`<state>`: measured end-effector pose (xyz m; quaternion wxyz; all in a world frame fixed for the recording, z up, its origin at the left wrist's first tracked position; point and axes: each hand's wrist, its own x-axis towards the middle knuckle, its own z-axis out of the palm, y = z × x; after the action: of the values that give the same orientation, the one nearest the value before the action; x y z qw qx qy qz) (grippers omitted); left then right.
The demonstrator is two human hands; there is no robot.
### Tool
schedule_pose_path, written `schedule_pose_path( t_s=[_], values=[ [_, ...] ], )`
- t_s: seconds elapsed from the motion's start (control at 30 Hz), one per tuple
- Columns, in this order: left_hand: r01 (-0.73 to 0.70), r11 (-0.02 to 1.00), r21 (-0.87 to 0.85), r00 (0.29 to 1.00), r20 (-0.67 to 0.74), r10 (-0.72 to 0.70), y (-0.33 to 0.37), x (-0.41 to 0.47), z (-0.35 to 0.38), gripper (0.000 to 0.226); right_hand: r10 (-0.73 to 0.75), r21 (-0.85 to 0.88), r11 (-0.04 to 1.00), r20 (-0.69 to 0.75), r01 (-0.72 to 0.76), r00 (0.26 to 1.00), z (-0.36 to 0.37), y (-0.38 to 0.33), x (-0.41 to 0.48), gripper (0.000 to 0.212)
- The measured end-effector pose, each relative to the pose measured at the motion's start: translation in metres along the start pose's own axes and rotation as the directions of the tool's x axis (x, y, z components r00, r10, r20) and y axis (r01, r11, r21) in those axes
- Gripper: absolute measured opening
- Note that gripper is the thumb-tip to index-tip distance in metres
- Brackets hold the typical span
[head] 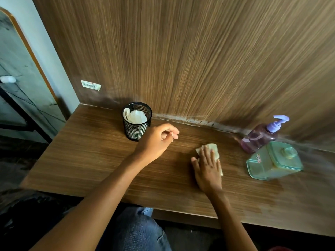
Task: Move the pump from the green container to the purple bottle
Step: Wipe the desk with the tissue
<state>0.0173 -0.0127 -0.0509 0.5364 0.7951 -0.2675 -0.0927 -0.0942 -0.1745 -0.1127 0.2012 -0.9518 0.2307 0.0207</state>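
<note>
Left hand (157, 140) loosely curled; right hand (208, 170) flat, fingers spread.

A black wire-mesh cup (137, 124) stands upright on the wooden desk (87, 153), near the wood-grain back panel (181, 51). Crumpled white tissue (135, 116) fills it. A pale folded cloth (210, 148) lies flat on the desk, well apart from the cup. A barcode sticker (91, 85) sits low on the panel. Blue jeans (141, 232) show below the desk edge.

Dim warm light; soft shadows on desk (90, 160); motion blur at right edge; wide-angle bending at borders.
</note>
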Motion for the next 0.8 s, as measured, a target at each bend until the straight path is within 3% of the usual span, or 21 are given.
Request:
schedule_pose_path(
  t_s=[0.07,0.13,0.3,0.43,0.57,0.67,0.8],
  values=[
    [0.026,1.0,0.003,0.999,0.027,-0.026,-0.002,0.001,-0.001,0.021,-0.139,-0.006,0.99,0.054,0.139,0.989,0.003,0.004,-0.006,0.059],
    [0.054,0.999,0.005,0.998,0.03,-0.054,-0.007,0.003,-0.003,0.021,-0.151,-0.014,0.988,0.049,0.152,0.987,0.0,0.021,-0.014,0.06],
    [0.116,0.993,0.007,0.992,0.038,-0.117,-0.013,0.006,-0.009,0.021,0.113,-0.043,0.992,-0.05,-0.115,0.992,-0.018,0.043,0.033,0.057],
    [0.141,0.99,0.032,0.989,0.039,-0.142,-0.015,0.008,-0.011,0.02,0.189,-0.03,0.981,-0.055,-0.191,0.98,-0.011,0.006,0.076,0.064],
    [0.156,0.988,0.02,0.987,0.044,-0.156,-0.011,0.006,-0.011,0.02,0.065,-0.127,0.99,-0.021,-0.067,0.998,0.013,-0.045,0.083,0.061],
    [0.154,0.988,-0.004,0.987,0.041,-0.154,-0.008,0.003,-0.01,0.022,-0.192,-0.2,0.96,0.039,0.195,0.981,0.032,-0.072,0.057,0.057],
    [0.144,0.989,-0.025,0.989,0.041,-0.143,-0.005,-0.006,-0.01,0.02,-0.423,-0.049,0.904,0.049,0.425,0.905,0.033,-0.06,-0.006,0.058]
  ],
)
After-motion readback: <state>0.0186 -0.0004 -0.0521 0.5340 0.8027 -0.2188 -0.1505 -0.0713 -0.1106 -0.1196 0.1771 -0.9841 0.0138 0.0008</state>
